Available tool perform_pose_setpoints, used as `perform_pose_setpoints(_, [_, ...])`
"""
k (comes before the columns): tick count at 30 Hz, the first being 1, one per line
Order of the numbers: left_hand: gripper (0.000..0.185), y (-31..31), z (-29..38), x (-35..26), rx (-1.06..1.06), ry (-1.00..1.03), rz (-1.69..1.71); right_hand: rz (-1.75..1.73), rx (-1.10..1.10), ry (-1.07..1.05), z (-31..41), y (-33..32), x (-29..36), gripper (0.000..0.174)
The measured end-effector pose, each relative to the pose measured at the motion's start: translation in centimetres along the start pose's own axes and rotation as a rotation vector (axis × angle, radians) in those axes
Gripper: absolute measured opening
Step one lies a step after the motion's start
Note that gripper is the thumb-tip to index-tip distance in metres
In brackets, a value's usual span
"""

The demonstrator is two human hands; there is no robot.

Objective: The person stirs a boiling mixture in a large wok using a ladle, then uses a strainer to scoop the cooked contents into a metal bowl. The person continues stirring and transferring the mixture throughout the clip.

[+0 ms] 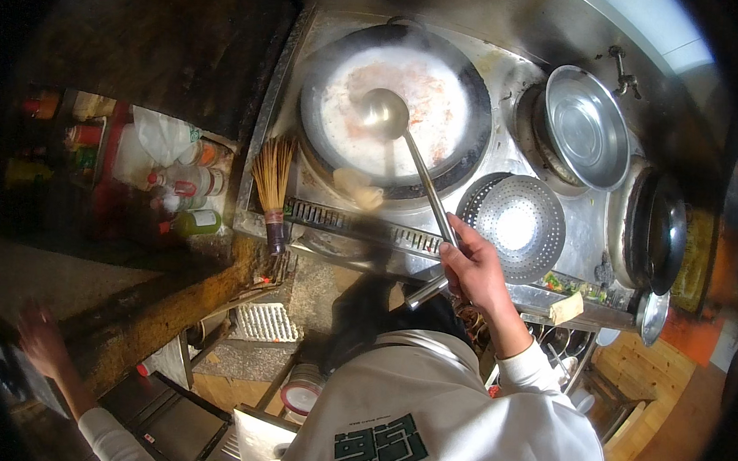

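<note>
My right hand (478, 266) grips the long metal handle of a ladle (424, 170). The ladle's bowl is over a large wok (316, 110), which holds a milky white liquid (343, 134) with pinkish pieces (438, 89) in it. Steam hazes the wok. A perforated metal strainer (549, 235) sits just right of this hand. At the far left my left hand (40, 340) reaches out by a dark counter (56, 275). It is dim and blurred there, and whether it touches or holds anything is unclear.
A bamboo wok brush (274, 180) leans at the stove's left edge, by a slotted drain (344, 219). A steel basin (581, 126) and a black pan (663, 233) stand to the right, under a tap (622, 75). Bottles (197, 182) fill a left shelf. A cloth (359, 189) lies against the wok's near rim.
</note>
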State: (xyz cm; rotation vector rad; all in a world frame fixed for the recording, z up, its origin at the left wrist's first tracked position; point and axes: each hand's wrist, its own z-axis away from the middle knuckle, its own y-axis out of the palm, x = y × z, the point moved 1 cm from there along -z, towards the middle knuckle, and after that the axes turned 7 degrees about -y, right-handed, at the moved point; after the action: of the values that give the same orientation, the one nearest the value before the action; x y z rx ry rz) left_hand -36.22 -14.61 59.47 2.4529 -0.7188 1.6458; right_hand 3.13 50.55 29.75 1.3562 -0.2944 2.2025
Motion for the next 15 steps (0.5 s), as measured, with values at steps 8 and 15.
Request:
perform_pose_setpoints(8, [0.049, 0.01, -0.38, -0.02, 0.080, -0.052, 0.157, -0.196, -0.003, 0.078, -0.03, -0.07, -0.10, 0.061])
perform_pose_setpoints(15, [0.050, -0.35, -0.39, -0.14, 0.088, -0.072, 0.170, -0.277, -0.059, 0.102, 0.08, -0.40, 0.30, 0.059])
